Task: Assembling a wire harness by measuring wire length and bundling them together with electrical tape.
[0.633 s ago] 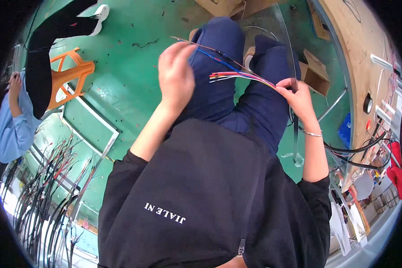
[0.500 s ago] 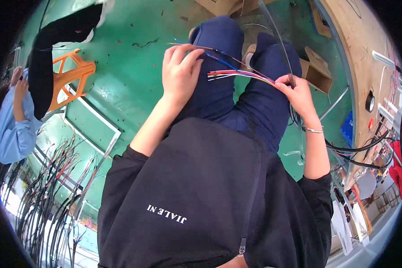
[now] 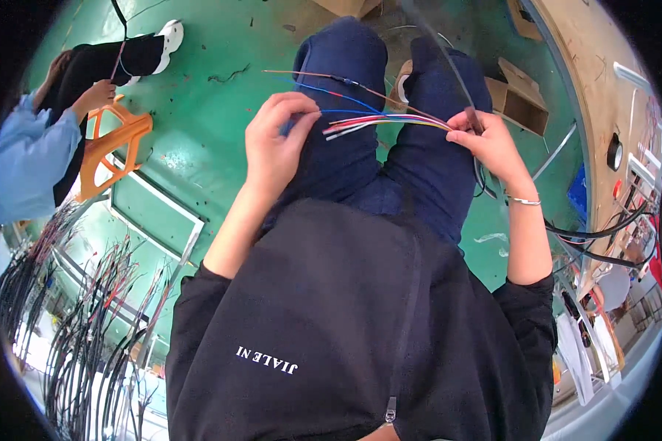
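Note:
My right hand (image 3: 491, 143) pinches a cable where its coloured wires (image 3: 401, 117) fan out toward the left above my thighs. Red, white, yellow and other wires lie close together. A brown wire (image 3: 375, 90) with a dark section and a blue wire (image 3: 312, 88) with a red section stand apart above the bunch. Thumb and fingers of my left hand (image 3: 278, 140) close on the end of another blue wire (image 3: 346, 111). From my right hand the dark cable sheath (image 3: 449, 62) runs up and away; its section within the fingers is hidden.
At left a person in a blue top (image 3: 29, 158) holds a cable by an orange stool (image 3: 118, 143). Many dark cables (image 3: 88, 345) hang from a metal frame (image 3: 191, 242) at lower left. A wooden bench (image 3: 599, 81) lines the right side, with an open cardboard box (image 3: 518, 99) beside it.
My left hand has moved down and left, from the brown wire to a blue wire. The brown wire's end now lies free. The other person has leaned in at left.

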Motion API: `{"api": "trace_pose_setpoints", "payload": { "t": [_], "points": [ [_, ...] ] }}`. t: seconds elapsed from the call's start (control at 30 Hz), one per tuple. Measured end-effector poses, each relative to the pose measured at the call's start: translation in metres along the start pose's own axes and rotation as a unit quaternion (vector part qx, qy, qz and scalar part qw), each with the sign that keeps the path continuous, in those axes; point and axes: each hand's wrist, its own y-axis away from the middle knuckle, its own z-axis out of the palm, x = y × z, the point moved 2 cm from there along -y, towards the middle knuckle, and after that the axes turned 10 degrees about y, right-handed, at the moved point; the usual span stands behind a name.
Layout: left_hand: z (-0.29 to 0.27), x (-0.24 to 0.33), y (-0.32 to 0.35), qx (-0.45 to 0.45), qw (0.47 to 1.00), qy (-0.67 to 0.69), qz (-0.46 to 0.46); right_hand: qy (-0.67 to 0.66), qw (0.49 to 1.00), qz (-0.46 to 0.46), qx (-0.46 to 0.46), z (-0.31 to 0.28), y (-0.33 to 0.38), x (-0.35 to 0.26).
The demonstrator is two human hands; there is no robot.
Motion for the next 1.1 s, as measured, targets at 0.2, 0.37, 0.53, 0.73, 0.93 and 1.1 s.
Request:
{"api": "trace_pose_setpoints", "payload": {
  "t": [0.2, 0.37, 0.53, 0.73, 0.93, 1.1],
  "points": [
    [-0.010, -0.012, 0.013, 0.005, 0.944, 0.274, -0.184, -0.084, 0.992, 0.092, -0.019, 0.002, 0.003, -0.010],
    [-0.003, -0.018, 0.009, -0.021, 0.923, 0.310, -0.227, -0.030, 0.999, -0.020, 0.019, 0.006, -0.002, -0.003],
    [0.005, -0.011, -0.016, -0.017, 0.903, 0.394, -0.169, -0.055, 0.998, -0.009, -0.044, 0.001, -0.003, -0.030],
    [0.006, -0.006, -0.020, -0.073, 0.884, 0.414, -0.205, 0.074, 0.979, -0.145, -0.125, 0.014, -0.054, -0.061],
    [-0.004, -0.024, -0.008, -0.074, 0.935, 0.207, -0.277, -0.088, 0.964, -0.190, -0.162, 0.013, -0.068, -0.056],
    [-0.010, -0.020, -0.020, -0.046, 0.918, 0.293, -0.262, -0.045, 0.987, -0.065, -0.138, -0.003, -0.072, -0.057]
  ]
}}
